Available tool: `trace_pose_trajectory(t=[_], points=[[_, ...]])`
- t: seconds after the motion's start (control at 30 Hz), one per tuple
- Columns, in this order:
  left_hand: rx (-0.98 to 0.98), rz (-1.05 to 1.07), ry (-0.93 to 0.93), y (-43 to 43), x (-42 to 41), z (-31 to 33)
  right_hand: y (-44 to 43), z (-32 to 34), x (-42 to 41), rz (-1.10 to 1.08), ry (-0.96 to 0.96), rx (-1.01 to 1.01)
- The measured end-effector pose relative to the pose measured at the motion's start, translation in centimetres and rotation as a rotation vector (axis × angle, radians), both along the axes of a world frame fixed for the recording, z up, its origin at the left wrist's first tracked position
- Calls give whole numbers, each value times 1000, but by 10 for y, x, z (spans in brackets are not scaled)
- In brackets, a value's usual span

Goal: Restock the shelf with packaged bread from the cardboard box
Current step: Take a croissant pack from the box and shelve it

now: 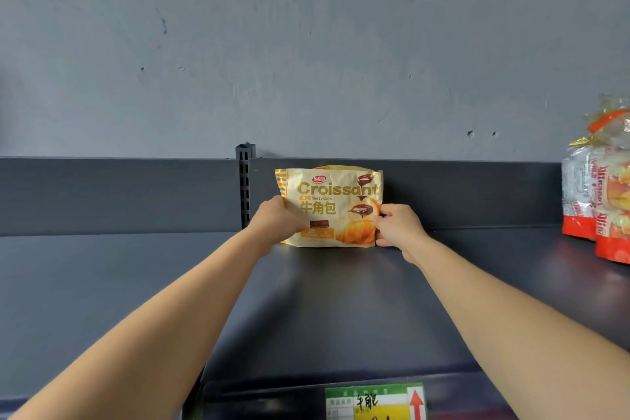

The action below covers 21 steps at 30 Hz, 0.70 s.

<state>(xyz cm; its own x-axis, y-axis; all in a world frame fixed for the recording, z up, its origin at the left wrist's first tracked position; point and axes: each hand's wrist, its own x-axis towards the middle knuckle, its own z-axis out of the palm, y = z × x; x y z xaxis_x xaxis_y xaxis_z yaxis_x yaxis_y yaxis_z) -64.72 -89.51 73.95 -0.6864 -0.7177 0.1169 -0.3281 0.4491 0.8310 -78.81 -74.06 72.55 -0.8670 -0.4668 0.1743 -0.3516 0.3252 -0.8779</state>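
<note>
Arms (163, 317) outstretched, hands (278, 218) gripping croissant bag (329, 201) (upright)

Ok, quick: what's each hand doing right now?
Left hand: grips the left edge of the yellow plastic croissant bag, upright on the dark grey metal shelf.
Right hand: pinches the bag's right edge.

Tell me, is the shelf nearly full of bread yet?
Not yet. Some red packs already stand at the right end of the shelf. The left hand and right hand grip a croissant bag, upright by the back panel. Most of the shelf looks bare; the box is out of view.
</note>
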Motion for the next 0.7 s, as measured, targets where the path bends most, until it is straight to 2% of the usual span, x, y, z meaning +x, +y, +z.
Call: trace_pose_trajectory(t=[0.27, 0.7], points=[[-51, 63, -4, 7, 4, 2, 4, 1, 0, -24, 37, 41], [-105, 56, -146, 26, 21, 7, 19, 5, 14, -34, 73, 124]])
